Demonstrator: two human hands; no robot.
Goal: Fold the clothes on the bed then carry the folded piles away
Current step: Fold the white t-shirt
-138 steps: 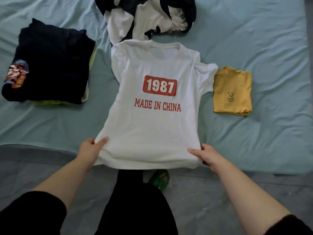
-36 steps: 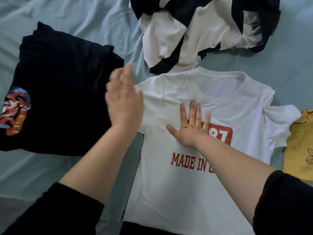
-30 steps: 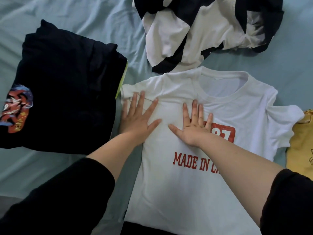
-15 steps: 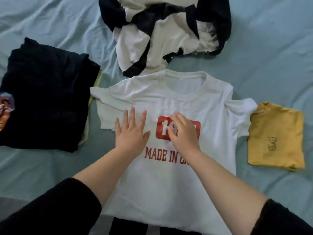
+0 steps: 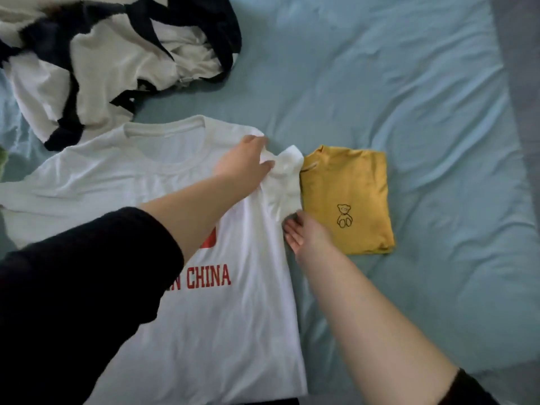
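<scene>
Left hand [image 5: 244,163] reached across the body to the right shoulder of the white T-shirt [image 5: 233,317], where its fingers and thumb were curled on the cloth and pinched the short sleeve [image 5: 285,182] at the seam. That sleeve stood bunched and slightly lifted past the fingertips, its outer edge against the left side of the yellow shirt [image 5: 350,185].

Just below it, the right hand [image 5: 305,236] lay with its fingers straight and close together, palm turned toward the T-shirt, the fingertips touching the lower edge of the same sleeve. It held nothing. Both forearms were bare, with black cuffs pushed up.

The T-shirt lay face up and flat on the bed [image 5: 423,127], collar toward the far edge and hem at the near edge, with red letters reading "CHINA" showing beside the left arm. Its other sleeve was spread out flat toward the bed's left edge.

The yellow shirt sat folded into a neat rectangle just right of the T-shirt, with a small bear outline drawn on it. A loose black-and-white heap [image 5: 117,59] of clothes lay unfolded toward the far left corner, close to the T-shirt's collar. Pale blue, wrinkled sheet covered the bed, and a grey strip [image 5: 520,83] ran along its right edge.
</scene>
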